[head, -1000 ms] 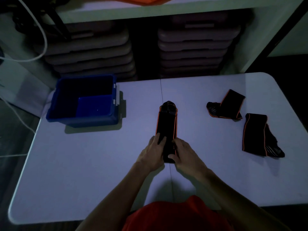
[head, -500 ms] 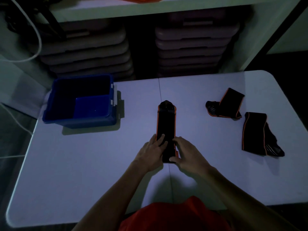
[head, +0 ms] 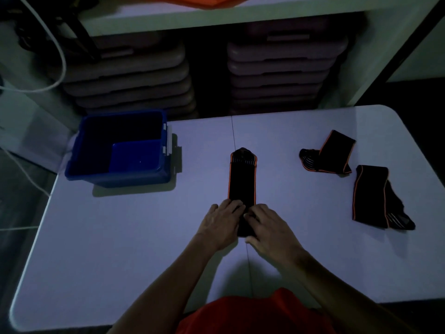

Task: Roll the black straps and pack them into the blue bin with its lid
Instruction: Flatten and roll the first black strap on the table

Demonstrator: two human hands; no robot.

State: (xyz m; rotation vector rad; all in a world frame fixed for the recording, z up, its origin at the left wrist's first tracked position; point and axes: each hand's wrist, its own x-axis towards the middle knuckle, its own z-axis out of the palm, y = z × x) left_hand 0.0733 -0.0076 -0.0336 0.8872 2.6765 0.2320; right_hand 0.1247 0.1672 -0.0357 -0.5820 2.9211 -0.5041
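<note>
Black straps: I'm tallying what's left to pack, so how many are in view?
3: one under both hands at table centre, two lying at the right. The bin's dark interior could hide more.

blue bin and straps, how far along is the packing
Early. Nothing looks packed: the blue bin seems to hold no strap, though its inside is dark. In hand: the left hand and right hand are rolling the near end of the middle strap. Left: two unrolled straps on the right, then packing and lidding.

White folding table (head: 120, 237), 2 stacks of grey trays (head: 130, 75) behind, white cable (head: 61, 56) at left
</note>
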